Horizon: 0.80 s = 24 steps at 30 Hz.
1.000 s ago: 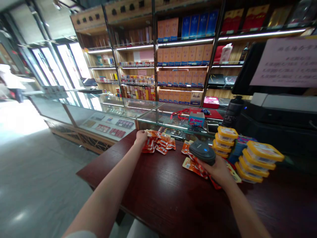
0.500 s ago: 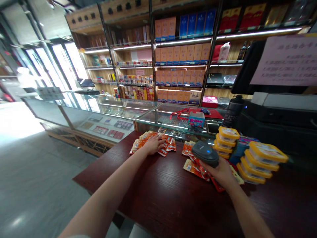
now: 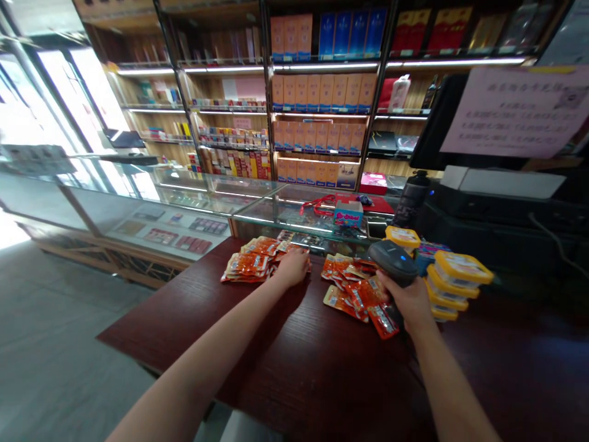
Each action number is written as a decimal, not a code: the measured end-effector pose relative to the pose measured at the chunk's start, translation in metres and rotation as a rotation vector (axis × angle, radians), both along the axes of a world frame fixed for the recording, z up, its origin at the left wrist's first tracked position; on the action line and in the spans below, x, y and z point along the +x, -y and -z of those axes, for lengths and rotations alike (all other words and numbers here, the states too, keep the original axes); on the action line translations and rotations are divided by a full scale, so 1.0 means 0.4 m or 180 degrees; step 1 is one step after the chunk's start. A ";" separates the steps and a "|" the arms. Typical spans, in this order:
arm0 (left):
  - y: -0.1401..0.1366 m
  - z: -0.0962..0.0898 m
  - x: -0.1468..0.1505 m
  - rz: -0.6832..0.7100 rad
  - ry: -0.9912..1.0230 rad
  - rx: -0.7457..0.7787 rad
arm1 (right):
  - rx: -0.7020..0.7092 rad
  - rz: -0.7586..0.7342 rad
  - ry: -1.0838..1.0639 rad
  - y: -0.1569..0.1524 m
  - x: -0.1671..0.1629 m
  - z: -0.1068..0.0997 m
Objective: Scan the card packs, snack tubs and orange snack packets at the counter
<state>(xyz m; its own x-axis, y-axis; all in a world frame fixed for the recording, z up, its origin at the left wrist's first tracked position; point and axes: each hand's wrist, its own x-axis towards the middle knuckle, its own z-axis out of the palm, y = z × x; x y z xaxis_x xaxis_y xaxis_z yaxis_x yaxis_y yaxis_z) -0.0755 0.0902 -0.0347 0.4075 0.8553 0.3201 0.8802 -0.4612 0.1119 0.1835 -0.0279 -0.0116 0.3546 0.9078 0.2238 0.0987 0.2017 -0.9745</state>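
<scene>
My right hand (image 3: 411,301) grips a dark barcode scanner (image 3: 393,261) with a small blue light on top, held above the table. Under and to the left of it lies a loose group of orange snack packets (image 3: 363,291). At the right edge of a second, thicker pile of orange packets (image 3: 251,261), my left hand (image 3: 293,268) is closed with its fingers curled down over a packet. The fingertips are partly hidden behind the hand.
Stacked yellow-lidded plastic tubs (image 3: 453,285) stand right of the scanner. Beyond the dark wooden table (image 3: 276,362) runs a glass display counter (image 3: 248,202), with a small blue-and-pink box (image 3: 348,215) on it. A dark bottle (image 3: 411,199) and a monitor (image 3: 435,123) stand at the right.
My left hand has gone from lying spread on the packets to curled at the pile's right side. The scanner has moved up and away from the loose packets, uncovering more of them. The view has shifted right.
</scene>
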 end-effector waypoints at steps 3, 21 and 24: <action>0.019 0.008 0.096 0.0173 0.0498 -0.0047 | 0.0059 0.0225 -0.0150 -0.003 0.008 -0.009; -0.031 -0.030 0.331 0.0055 0.2644 -0.0431 | 0.0039 0.0195 -0.0189 -0.023 0.023 -0.005; -0.008 -0.032 0.274 0.0167 0.3871 -0.0902 | 0.0011 0.0134 -0.0105 -0.021 0.023 -0.004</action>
